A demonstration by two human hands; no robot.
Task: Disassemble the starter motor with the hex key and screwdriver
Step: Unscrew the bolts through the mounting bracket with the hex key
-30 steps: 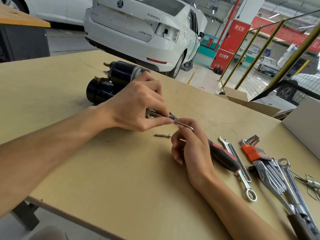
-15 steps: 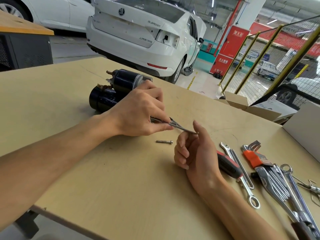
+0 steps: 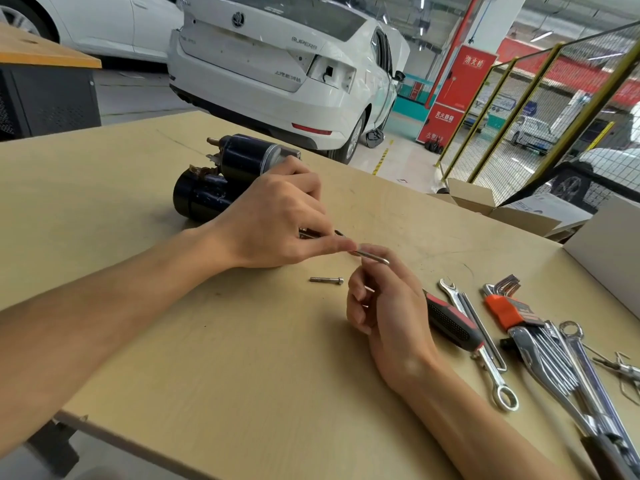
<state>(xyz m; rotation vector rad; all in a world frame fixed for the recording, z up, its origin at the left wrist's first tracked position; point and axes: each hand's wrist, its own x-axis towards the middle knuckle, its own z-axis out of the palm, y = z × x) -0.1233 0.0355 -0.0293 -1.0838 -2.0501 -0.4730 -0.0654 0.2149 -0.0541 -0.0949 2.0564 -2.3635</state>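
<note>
The black starter motor (image 3: 221,178) lies on the wooden table (image 3: 207,341), its right end hidden behind my left hand (image 3: 273,226). My left hand pinches the long shaft of a hex key (image 3: 372,257) between thumb and forefinger. The key runs from the motor toward my right hand (image 3: 384,306), whose fingertips hold its bent end. One removed bolt (image 3: 326,279) lies on the table just below the key. A red-and-black screwdriver handle (image 3: 450,323) lies behind my right hand.
To the right lie a combination wrench (image 3: 485,355), an orange-holdered hex key set (image 3: 505,303), a bundle of chrome wrenches (image 3: 561,368) and circlip pliers (image 3: 620,368). Cardboard boxes (image 3: 502,209) stand at the table's far right edge. A white car (image 3: 277,71) is parked beyond.
My right hand opened off the hex key half a second ago and now has its fingertips back on the bent end. My left hand stayed on the shaft.
</note>
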